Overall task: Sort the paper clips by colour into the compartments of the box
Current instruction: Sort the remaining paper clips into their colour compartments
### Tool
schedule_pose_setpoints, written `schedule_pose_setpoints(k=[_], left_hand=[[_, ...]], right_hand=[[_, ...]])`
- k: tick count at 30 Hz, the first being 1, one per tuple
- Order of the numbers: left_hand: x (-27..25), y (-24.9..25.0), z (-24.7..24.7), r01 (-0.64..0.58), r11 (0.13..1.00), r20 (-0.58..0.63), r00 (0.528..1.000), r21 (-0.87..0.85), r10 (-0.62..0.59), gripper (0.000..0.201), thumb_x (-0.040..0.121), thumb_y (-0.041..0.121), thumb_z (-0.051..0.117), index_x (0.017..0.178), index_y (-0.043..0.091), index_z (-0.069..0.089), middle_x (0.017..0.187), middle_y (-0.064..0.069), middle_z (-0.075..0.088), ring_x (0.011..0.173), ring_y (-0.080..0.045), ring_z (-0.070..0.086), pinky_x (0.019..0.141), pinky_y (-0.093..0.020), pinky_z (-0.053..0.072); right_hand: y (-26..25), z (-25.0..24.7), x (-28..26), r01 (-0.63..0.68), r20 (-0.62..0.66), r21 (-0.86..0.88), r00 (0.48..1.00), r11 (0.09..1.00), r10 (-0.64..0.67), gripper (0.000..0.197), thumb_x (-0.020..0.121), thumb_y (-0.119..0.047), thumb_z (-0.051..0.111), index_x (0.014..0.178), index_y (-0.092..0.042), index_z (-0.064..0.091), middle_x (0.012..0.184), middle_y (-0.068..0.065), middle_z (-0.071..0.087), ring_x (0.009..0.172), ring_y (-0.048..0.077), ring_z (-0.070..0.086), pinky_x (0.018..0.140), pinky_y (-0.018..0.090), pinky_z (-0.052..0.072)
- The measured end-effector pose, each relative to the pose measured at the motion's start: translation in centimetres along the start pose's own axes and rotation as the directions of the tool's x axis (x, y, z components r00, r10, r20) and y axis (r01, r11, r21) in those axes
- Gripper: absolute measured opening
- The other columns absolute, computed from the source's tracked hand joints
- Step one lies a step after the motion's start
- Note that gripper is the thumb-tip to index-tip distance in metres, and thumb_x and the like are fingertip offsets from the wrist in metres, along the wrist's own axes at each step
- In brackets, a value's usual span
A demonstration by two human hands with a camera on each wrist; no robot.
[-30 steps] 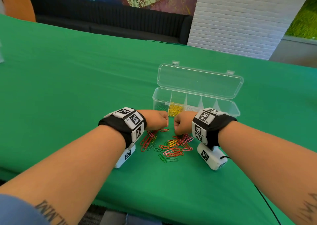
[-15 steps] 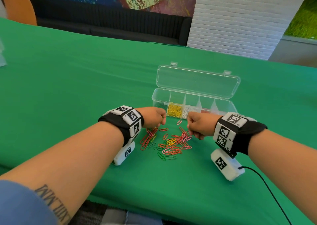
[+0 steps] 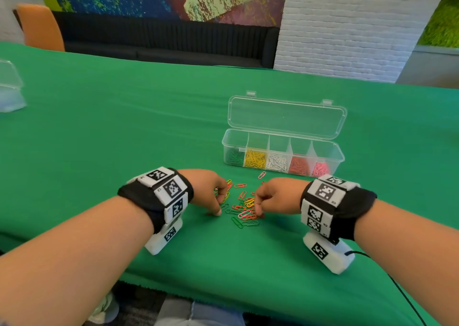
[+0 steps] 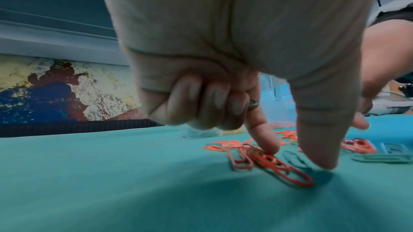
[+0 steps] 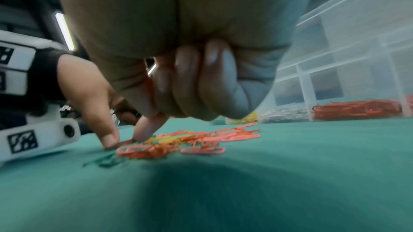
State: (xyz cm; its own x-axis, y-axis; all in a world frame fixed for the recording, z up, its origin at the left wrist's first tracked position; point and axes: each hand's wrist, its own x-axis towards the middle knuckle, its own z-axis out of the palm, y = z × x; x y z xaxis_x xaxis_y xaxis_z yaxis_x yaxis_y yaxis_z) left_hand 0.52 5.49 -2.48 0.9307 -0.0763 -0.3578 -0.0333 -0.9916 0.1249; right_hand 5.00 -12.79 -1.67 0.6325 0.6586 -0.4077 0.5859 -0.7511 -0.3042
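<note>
On the green-covered bench, a loose pile of paper clips is lying between the person's two hands, red, orange, yellow, pink and green ones mixed together. The left hand is reaching down at the pile's left edge: in the left wrist view its index fingertip is pressing on a cluster of red clips while the thumb is touching the cloth just beside a green clip. The other three fingers are curling into the palm, and a green clip end is poking out from them, so that hand is holding at least one clip. The right hand is sitting at the pile's right edge with its fingers curled in; the right wrist view shows the index fingertip touching down at the clips, and something pale is showing inside the curled fingers, though what it is cannot be told. Beyond the pile the clear box is standing with its lid tilted open. Its five compartments are holding, from left to right, green clips, yellow clips, white clips, red clips and pink clips. One pink clip is lying alone near the box front. Another clear container is standing at the bench's far left.
</note>
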Motion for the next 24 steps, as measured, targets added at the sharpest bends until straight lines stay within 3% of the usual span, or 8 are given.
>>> schedule_pose_setpoints(k=[3, 7, 10, 13, 18, 21, 24], left_hand=[[-0.1, -0.7, 0.4, 0.019, 1.0, -0.041, 0.999, -0.017, -0.02, 0.021, 0.076, 0.034, 0.073, 0.085, 0.027, 0.055, 0.075, 0.009, 0.051, 0.068, -0.012, 0.049, 0.059, -0.024, 0.035], [-0.5, -2.0, 0.2, 0.055, 0.998, -0.038, 0.998, -0.03, -0.056, 0.02, 0.077, 0.035, 0.072, 0.091, 0.031, 0.057, 0.08, 0.006, 0.05, 0.073, -0.014, 0.05, 0.063, -0.024, 0.036], [-0.7, -2.6, 0.2, 0.067, 0.998, -0.065, 0.996, -0.015, -0.068, 0.014, 0.083, 0.034, 0.066, 0.095, 0.03, 0.059, 0.076, 0.01, 0.047, 0.076, -0.014, 0.05, 0.065, -0.024, 0.036], [-0.5, -2.4, 0.2, 0.07, 0.998, -0.111, 0.991, 0.002, -0.069, 0.011, 0.086, 0.031, 0.063, 0.096, 0.027, 0.06, 0.075, 0.011, 0.045, 0.072, -0.013, 0.047, 0.057, -0.023, 0.032], [0.0, -1.8, 0.3, 0.075, 0.997, -0.121, 0.99, 0.013, -0.073, 0.018, 0.085, 0.035, 0.064, 0.101, 0.026, 0.059, 0.087, 0.007, 0.048, 0.082, -0.015, 0.049, 0.068, -0.024, 0.035], [0.1, -1.8, 0.4, 0.101, 0.994, -0.108, 0.99, 0.039, -0.096, 0.02, 0.085, 0.038, 0.064, 0.099, 0.025, 0.06, 0.087, 0.006, 0.049, 0.082, -0.015, 0.049, 0.068, -0.024, 0.035], [0.1, -1.8, 0.1, 0.104, 0.993, -0.105, 0.99, 0.053, -0.098, 0.013, 0.087, 0.036, 0.061, 0.091, 0.024, 0.058, 0.088, 0.005, 0.053, 0.08, -0.016, 0.049, 0.066, -0.024, 0.034]], right_hand=[[-0.3, 0.7, 0.0, 0.04, -0.034, -0.102, 0.998, 0.994, -0.044, 0.016, 0.089, -0.021, 0.053, 0.097, -0.022, 0.066, 0.064, -0.014, 0.046, 0.057, -0.002, 0.041, 0.055, 0.011, 0.033], [-0.2, 0.8, 0.2, 0.029, -0.094, -0.151, 0.995, 0.988, -0.044, 0.015, 0.086, -0.016, 0.052, 0.096, -0.02, 0.063, 0.065, -0.014, 0.044, 0.063, 0.007, 0.045, 0.055, 0.015, 0.034], [0.1, 0.7, 0.4, -0.005, -0.12, -0.169, 0.993, 0.986, -0.015, 0.019, 0.086, -0.017, 0.053, 0.101, -0.02, 0.063, 0.07, -0.014, 0.045, 0.076, 0.013, 0.048, 0.068, 0.019, 0.036], [0.2, 0.7, 0.4, -0.022, -0.169, -0.187, 0.986, 0.982, -0.01, 0.022, 0.087, -0.019, 0.053, 0.106, -0.022, 0.062, 0.082, -0.009, 0.047, 0.083, 0.014, 0.046, 0.072, 0.02, 0.034], [0.1, 0.9, 0.2, 0.052, -0.19, -0.19, 0.978, 0.98, -0.089, 0.034, 0.089, -0.022, 0.053, 0.121, -0.033, 0.055, 0.066, -0.014, 0.037, 0.079, 0.014, 0.045, 0.063, 0.02, 0.033], [-0.2, 1.0, 0.0, 0.077, -0.133, -0.23, 0.985, 0.97, -0.11, 0.041, 0.09, -0.028, 0.054, 0.129, -0.04, 0.049, 0.066, -0.019, 0.031, 0.089, 0.016, 0.05, 0.074, 0.018, 0.032], [0.1, 1.0, 0.3, 0.051, -0.156, -0.248, 0.983, 0.967, -0.092, 0.035, 0.089, -0.029, 0.057, 0.123, -0.033, 0.054, 0.067, -0.017, 0.034, 0.083, 0.014, 0.045, 0.072, 0.021, 0.032]])
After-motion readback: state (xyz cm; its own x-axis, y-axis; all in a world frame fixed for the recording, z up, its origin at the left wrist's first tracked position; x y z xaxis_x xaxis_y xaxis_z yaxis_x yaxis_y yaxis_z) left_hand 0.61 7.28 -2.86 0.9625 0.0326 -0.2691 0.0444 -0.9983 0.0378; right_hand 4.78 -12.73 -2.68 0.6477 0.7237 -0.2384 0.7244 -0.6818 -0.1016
